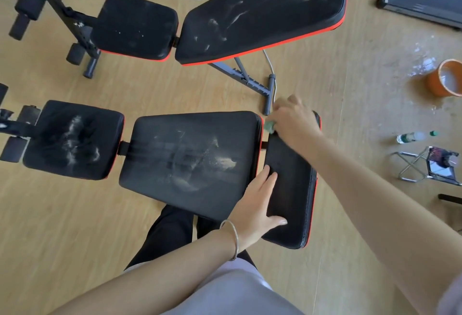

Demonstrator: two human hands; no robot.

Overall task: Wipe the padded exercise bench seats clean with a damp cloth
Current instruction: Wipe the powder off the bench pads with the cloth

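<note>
So there are two black benches with red trim on a wood floor point(350, 214), one near and one far, both pretty dusty. On the near bench, the right hand point(295, 119) is closed around a green cloth point(269, 127), pressing it on the far end of the end pad point(292, 189) at the right; it's motion-blurred. The left hand point(260, 204) lies flat with fingers spread on the near left part of that same pad, a bracelet point(233, 238) on the wrist. That pad looks mostly clean, while the middle pad point(175, 159) just left of it has white smears and streaks, and the seat pad point(75, 139) further left has white fluff. The far bench point(250, 19) has white marks on its pads too. Off to the right: an orange bucket point(435, 82), a bottle point(410, 137) lying on the floor, and a small folding stool point(430, 164).
</note>
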